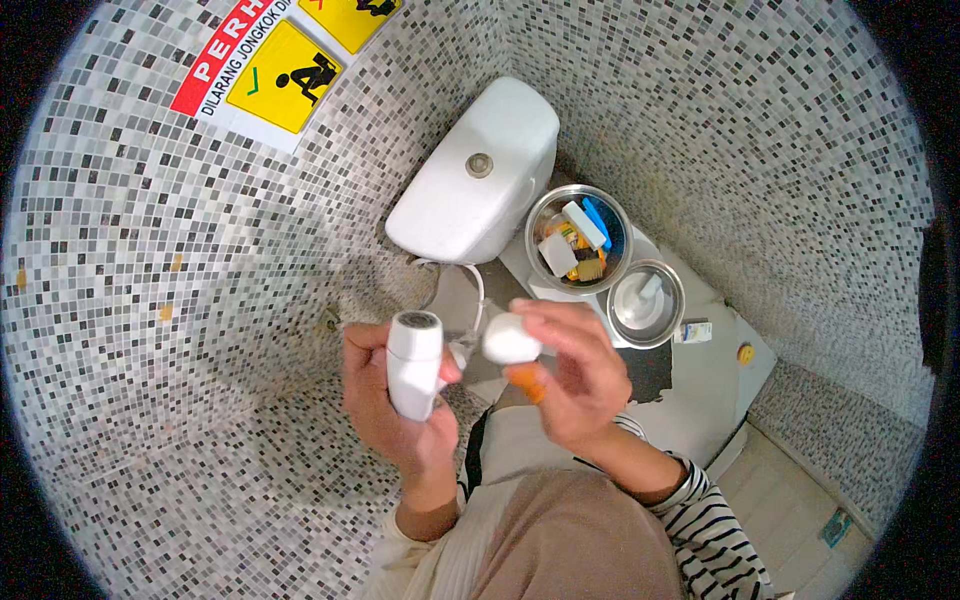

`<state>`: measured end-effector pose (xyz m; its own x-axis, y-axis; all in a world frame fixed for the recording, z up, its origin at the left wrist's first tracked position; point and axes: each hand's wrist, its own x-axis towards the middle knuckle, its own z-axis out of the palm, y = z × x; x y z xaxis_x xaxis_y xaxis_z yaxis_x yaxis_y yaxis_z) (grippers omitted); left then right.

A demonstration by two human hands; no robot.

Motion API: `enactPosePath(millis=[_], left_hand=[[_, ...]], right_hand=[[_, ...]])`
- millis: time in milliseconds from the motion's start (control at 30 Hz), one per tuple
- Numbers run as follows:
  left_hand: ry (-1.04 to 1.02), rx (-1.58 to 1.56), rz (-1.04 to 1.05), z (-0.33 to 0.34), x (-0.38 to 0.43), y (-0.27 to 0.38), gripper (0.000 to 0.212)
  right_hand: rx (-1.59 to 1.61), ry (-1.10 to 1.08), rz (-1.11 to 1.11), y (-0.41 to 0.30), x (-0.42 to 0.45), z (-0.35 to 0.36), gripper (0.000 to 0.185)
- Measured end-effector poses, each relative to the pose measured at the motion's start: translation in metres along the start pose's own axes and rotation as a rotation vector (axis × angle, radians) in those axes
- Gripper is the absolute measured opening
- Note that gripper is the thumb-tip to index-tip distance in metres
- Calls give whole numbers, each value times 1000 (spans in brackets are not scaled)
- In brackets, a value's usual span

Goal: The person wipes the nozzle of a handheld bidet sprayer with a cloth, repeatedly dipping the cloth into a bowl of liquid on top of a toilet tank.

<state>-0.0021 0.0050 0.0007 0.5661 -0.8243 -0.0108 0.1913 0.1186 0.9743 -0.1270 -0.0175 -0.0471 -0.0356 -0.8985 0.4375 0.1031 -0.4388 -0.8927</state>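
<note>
My left hand [409,397] is wrapped around a white handheld device [415,367], whose round, dark-grey end faces up. Close by on the right, my right hand [574,367] grips a white rounded piece [511,339] between fingers and thumb. An orange patch [527,381] shows at the thumb; motion blur hides whether it belongs to that piece. The two white items are apart. Beyond the hands stands a white toilet cistern [465,210] with a round metal flush button [479,165] in its lid.
Right of the cistern, a steel bowl [534,266] contains sponges, a blue item and other small pieces. A smaller steel bowl [677,315] holds a white object. Near it lie a small labelled packet [694,332] and a yellow item [745,354]. Mosaic-tiled walls [225,247] enclose the corner; one bears a sign [285,79].
</note>
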Motion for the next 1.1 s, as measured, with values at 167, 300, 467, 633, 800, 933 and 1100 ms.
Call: enactPosePath(millis=[167,300,467,633,800,933,1100], left_hand=[[147,68,-38,-20,27,-10,23],[8,9,-150,-39,49,-22,27],[-126,98,-229,-50,66,-25,48],[-111,218,-206,-46,75,-25,48],[0,283,-59,-57,74,-16,45],[59,212,1,-58,69,1,46],[44,-27,4,-59,60,12,45]], right_hand=[[-157,66,233,42,-12,-39,32],[-194,118,620,113,-41,-84,32],[-396,139,838,221,-104,-157,39],[-515,151,946,316,-178,-219,32],[-958,-87,833,349,-201,-218,37],[-988,-160,969,374,-226,-219,37],[-865,-131,773,379,-245,-214,44]])
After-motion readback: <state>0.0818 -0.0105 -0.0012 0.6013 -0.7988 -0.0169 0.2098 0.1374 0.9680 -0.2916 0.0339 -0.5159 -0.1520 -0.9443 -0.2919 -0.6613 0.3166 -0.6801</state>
